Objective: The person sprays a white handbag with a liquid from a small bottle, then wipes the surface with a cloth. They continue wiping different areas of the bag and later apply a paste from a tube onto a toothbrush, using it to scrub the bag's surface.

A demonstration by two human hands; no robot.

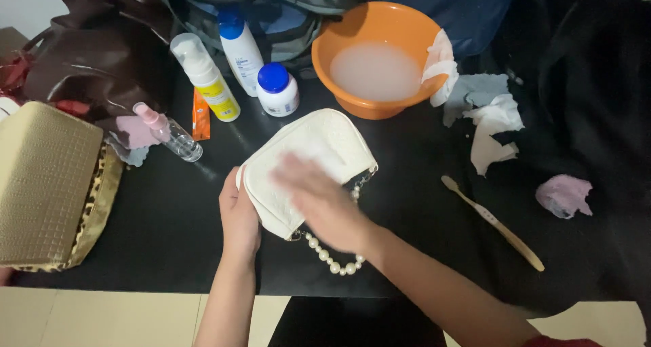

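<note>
A small cream handbag with a pearl strap lies on the black table. My left hand grips the bag's near left edge. Blurred, my right hand lies flat on the bag's face, pressing what looks like a white cloth or tissue against it. Behind the bag stands an orange bowl of cloudy liquid with a white cloth draped over its rim.
Two white bottles with blue caps, a foam pump bottle, an orange tube and a small pink spray bottle stand at the back left. A gold textured bag lies left. Crumpled tissues, a bamboo toothbrush and a pink wad lie right.
</note>
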